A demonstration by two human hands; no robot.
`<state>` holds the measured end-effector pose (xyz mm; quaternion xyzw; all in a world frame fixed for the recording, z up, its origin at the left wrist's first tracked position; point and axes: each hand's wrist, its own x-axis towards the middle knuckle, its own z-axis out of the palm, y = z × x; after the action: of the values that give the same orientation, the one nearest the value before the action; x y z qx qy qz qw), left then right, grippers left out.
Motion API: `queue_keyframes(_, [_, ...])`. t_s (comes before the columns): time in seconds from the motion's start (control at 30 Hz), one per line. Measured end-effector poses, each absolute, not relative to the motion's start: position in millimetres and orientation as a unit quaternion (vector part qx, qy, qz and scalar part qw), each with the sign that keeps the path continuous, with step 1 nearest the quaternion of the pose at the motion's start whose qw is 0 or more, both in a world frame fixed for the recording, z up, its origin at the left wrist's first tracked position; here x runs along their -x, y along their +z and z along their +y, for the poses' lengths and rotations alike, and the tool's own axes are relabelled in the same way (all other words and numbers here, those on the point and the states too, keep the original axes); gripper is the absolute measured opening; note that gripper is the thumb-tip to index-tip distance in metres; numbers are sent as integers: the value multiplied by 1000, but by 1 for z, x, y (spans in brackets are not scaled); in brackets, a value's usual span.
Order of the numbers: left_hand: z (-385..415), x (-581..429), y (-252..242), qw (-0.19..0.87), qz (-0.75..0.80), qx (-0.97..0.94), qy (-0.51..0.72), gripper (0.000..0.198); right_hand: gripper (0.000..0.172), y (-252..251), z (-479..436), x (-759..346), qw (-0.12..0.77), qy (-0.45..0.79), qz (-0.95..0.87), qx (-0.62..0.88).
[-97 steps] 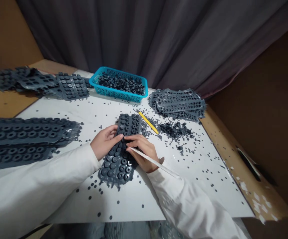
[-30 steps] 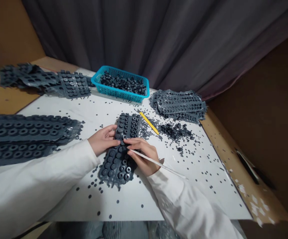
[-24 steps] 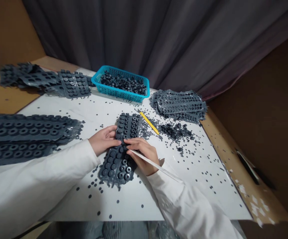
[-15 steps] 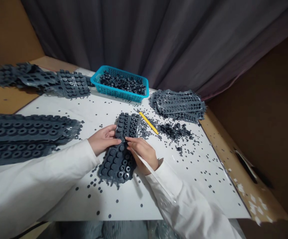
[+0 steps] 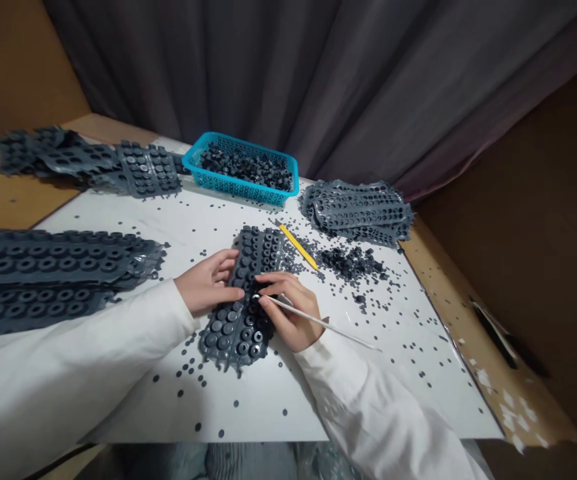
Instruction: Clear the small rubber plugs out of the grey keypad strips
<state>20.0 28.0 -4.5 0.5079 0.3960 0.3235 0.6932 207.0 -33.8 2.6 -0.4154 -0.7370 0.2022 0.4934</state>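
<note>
A dark grey rubber sheet [image 5: 226, 327] with rows of round studs and rings lies slanted on the white board. My left hand [image 5: 207, 280] grips its left edge, thumb laid on top and fingers along the side. Over the sheet's middle right part, my right hand [image 5: 293, 310] pinches a thin white stick [image 5: 338, 331], whose tail points right toward the sleeve. The stick's tip is near the rings, but my fingers partly hide it. Behind my right hand, a yellow pen-like tool [image 5: 298, 247] rests on the board.
Behind stands a blue basket [image 5: 241, 190] of small black pieces. Stacked rubber sheets [image 5: 358, 210] lie at the back right, near a pile of black bits [image 5: 353, 263]. More studded strips [image 5: 58, 257] lie at left. Small dark discs litter the white board [image 5: 368, 400].
My right hand has turned and shifted slightly right; the white stick has swung from steeply slanted along the wrist to a flatter angle. My left thumb has moved slightly down on the sheet.
</note>
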Motion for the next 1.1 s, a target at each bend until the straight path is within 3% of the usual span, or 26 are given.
queue_keyframes(0.13, [28, -11, -12, 559, 413, -655, 296, 77, 6, 2, -34, -208, 491, 194, -739, 418])
queue_keyframes(0.27, [26, -5, -14, 443, 415, -741, 287, 76, 5, 3, -33, -209, 486, 168, -740, 434])
queue_keyframes(0.37, [24, -5, -11, 425, 421, -744, 296, 72, 5, 1, -33, -207, 467, 193, -757, 414])
queue_keyframes(0.7, [26, -20, -5, 719, 418, -466, 303, 94, 6, -4, -35, -205, 477, 260, -745, 388])
queue_keyframes(1.1, [24, -23, -12, 783, 406, -346, 319, 96, 3, -3, -36, -206, 511, 283, -712, 390])
